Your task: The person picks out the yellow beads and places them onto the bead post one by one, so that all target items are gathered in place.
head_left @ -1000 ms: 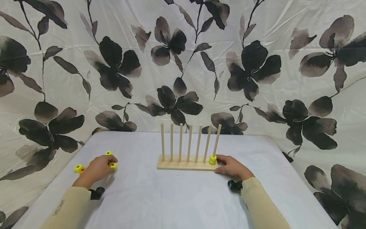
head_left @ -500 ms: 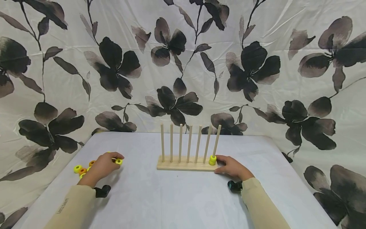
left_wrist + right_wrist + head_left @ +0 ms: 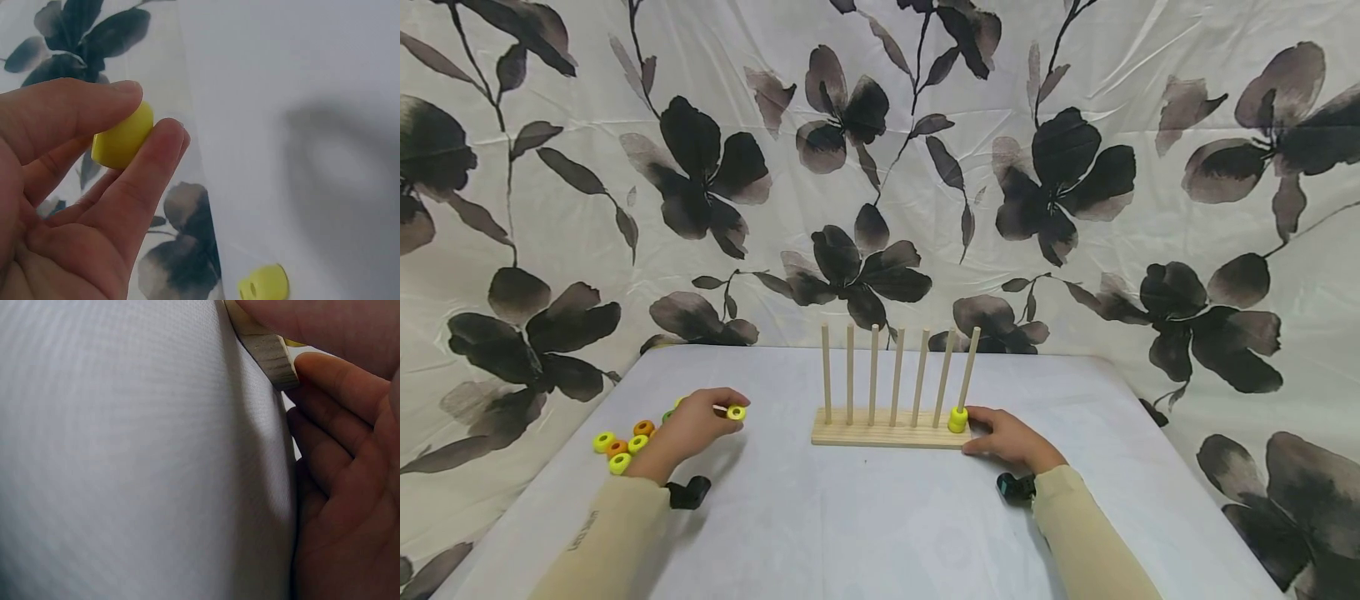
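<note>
My left hand [image 3: 694, 423] pinches a yellow bead [image 3: 737, 412] between thumb and fingers, raised above the table left of the peg stand. In the left wrist view the held bead [image 3: 123, 139] shows its smooth rounded side. A wooden peg stand [image 3: 872, 434] with a row of upright dowels stands at the middle. Yellow beads [image 3: 957, 420] are stacked low on its rightmost peg. My right hand [image 3: 1011, 437] grips the right end of the stand's base, thumb at the front, fingers behind. The right wrist view shows that base end [image 3: 270, 357] between thumb and index finger.
Loose yellow and orange beads [image 3: 618, 447] lie in a group at the table's left, with a green bead [image 3: 667, 415] partly hidden behind my left hand. The white table [image 3: 865, 525] ends at a flower-patterned cloth [image 3: 955, 208] behind.
My left hand has lifted and moved right with the yellow bead, uncovering more of the loose beads. The right hand and the peg stand have stayed in place.
</note>
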`<state>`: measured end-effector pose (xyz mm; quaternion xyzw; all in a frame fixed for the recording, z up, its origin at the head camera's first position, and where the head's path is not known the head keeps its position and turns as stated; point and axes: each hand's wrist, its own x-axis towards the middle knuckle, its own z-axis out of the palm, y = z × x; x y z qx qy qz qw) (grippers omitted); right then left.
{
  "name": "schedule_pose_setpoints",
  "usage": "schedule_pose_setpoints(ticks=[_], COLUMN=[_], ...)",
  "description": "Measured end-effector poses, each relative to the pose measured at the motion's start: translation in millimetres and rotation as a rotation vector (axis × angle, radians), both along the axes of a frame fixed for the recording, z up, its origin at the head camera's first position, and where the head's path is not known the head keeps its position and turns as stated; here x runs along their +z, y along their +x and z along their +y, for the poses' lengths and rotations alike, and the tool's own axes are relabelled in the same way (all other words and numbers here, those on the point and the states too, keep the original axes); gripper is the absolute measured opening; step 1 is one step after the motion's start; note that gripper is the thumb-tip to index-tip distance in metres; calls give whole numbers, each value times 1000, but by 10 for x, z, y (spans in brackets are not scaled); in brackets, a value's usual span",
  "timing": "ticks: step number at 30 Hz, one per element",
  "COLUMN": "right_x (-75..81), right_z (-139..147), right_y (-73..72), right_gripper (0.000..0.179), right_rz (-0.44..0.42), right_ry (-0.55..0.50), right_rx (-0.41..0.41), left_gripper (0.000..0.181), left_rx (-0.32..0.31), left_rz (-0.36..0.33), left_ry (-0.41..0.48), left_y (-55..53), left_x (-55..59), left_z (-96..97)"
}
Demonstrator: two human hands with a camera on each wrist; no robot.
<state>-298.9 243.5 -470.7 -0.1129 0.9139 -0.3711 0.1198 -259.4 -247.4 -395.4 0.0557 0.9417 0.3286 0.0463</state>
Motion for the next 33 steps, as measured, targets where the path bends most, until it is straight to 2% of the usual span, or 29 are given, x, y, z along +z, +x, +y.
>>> schedule_pose_setpoints(ticks=[3,12,21,26,33], right_x=[-4,-1,-9,-6,2], right_z=[6,0,6,4,-2], right_y=[-4,-9,-10,-9,0], right_gripper=[77,77,78,77,78], right_rz=[7,3,-6,-6,-3], right_ry=[3,-5,-9,-7,-18], right_rx=[4,4,1,1,5], left_gripper=[36,48,42,41,43], left_rx=[-20,-11,-40,-57,-87], left_rz=[16,7,29,24,53], left_ry=[10,10,9,30,35], left_y=[-20,-72,-91,-79,-65], left_x=[10,60,104,167,262], left_z=[55,231,352,430,553])
